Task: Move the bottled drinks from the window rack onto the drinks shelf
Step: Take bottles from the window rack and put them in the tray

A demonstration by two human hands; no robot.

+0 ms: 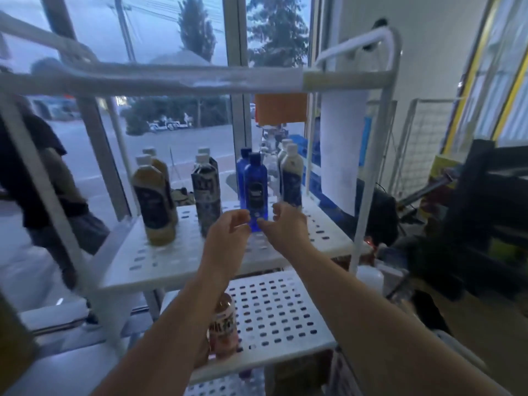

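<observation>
A white perforated window rack [160, 261] stands before the window with several bottles on its middle tier. A blue bottle [255, 184] stands at the front, a second blue one close behind it. My left hand [228, 232] and my right hand [281, 224] reach in on either side of the blue bottle's base, fingers loosely curved and just short of gripping it. Yellow-brown bottles [155, 201] stand at the left, dark-labelled bottles [206, 192] in the middle, white-capped bottles [291, 175] at the right.
On the lower tier [285, 315] stands an orange-labelled bottle [224, 324], partly behind my left forearm. A white paper sheet [340, 150] hangs on the rack's right side. A person in dark clothes [31, 172] stands at the left. Dark clutter fills the right.
</observation>
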